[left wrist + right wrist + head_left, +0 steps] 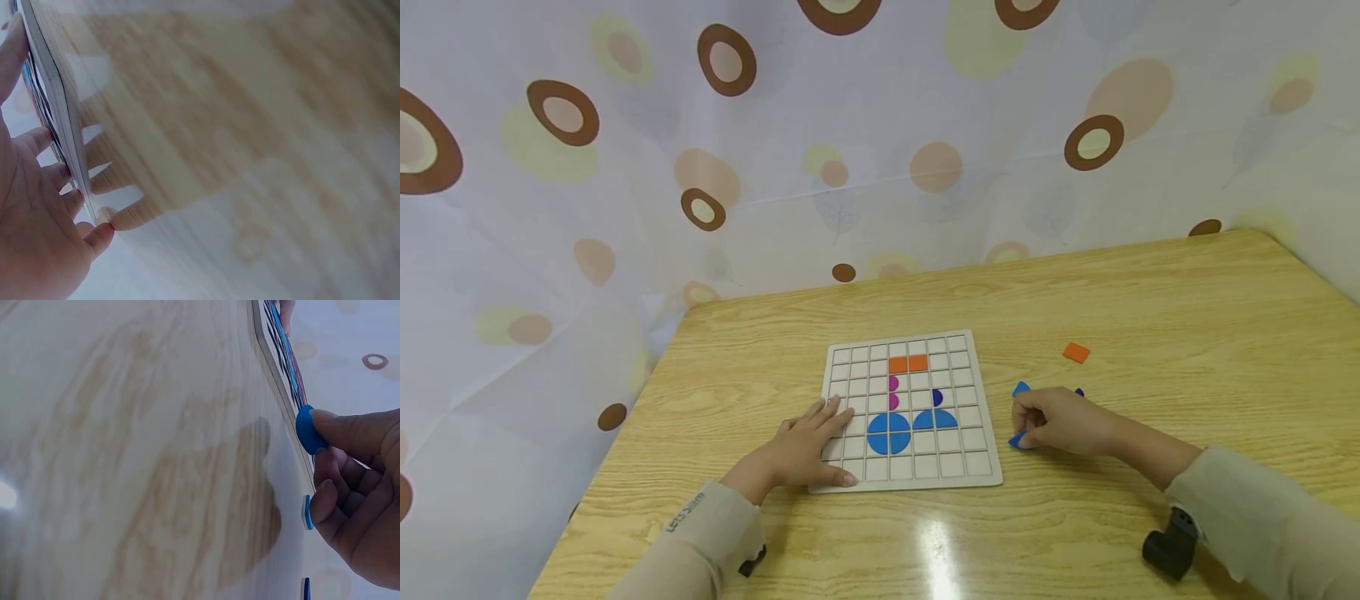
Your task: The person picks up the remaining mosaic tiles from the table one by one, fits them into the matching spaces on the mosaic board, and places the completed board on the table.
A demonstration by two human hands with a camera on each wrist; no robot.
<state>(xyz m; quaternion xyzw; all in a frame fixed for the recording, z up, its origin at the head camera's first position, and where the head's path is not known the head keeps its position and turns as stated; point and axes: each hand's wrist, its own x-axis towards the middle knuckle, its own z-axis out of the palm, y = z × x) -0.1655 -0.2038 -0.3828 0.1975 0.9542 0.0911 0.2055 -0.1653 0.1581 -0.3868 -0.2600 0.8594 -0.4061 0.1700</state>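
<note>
Left hand: laid at the left side of the board, the hand (808, 446) is spread, its fingers straight and apart; the thumb is placed near the lower left corner.
Right hand: just right of the board, a blue piece (309, 430) is pinched between thumb and index finger of the hand (1063, 423); the other fingers are curled toward the palm. Whether the desk is touched by the piece cannot be told.
Gridded board (981, 467): laid flat on the desk (1187, 333), its white face divided into square cells.
Orange squares (898, 364): two, set side by side near the far edge of the board.
Magenta half circles (893, 383): two, set one below the other, under the left orange square.
Blue quarters (877, 422): a full circle is formed by four; beside it on the right, a half circle is formed by two more.
Dark blue half circle (937, 398): set just above the right part of that blue half circle.
Loose pieces: an orange piece (1077, 352), a second blue piece (1021, 388) and a dark blue piece (1079, 392) are left on the desk right of the board, the last partly hidden by the right hand.
Backdrop: behind the desk, a pale cloth (850, 125) patterned with rings and spots is hung.
</note>
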